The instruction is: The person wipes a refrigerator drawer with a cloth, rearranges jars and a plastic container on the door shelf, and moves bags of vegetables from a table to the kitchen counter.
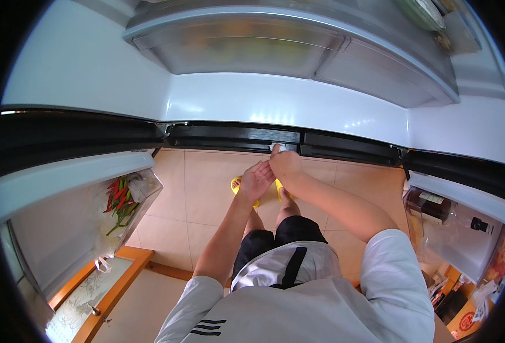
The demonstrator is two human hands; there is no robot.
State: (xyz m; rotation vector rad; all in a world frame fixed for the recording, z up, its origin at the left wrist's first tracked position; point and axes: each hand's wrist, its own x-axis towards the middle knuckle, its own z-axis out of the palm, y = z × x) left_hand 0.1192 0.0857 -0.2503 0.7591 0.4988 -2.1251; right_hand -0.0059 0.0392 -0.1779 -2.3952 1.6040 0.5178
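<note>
Before me is a refrigerator with both doors swung wide. My right hand (pixel 284 165) presses a small white cloth or tissue (pixel 277 146) against the black lower edge (pixel 235 136) of the fridge, its index finger stretched over it. Just below and to the left, my left hand (pixel 256 178) is held palm up with the fingers extended, close against the right hand; nothing is visible in its palm. Above the edge lies the white inner floor (pixel 244 98) of the fridge, with translucent drawers (pixel 252 47) over it. Blurred orange and green things show through the left drawer.
The left door's bin (pixel 156 188) holds red and green chili peppers (pixel 119 195) and plastic bags. On the right door, a shelf carries a dark bottle (pixel 428 203). A wood-framed glass door (pixel 119 291) stands at lower left. My feet in yellow slippers (pixel 235 183) are on the tiled floor (pixel 214 171).
</note>
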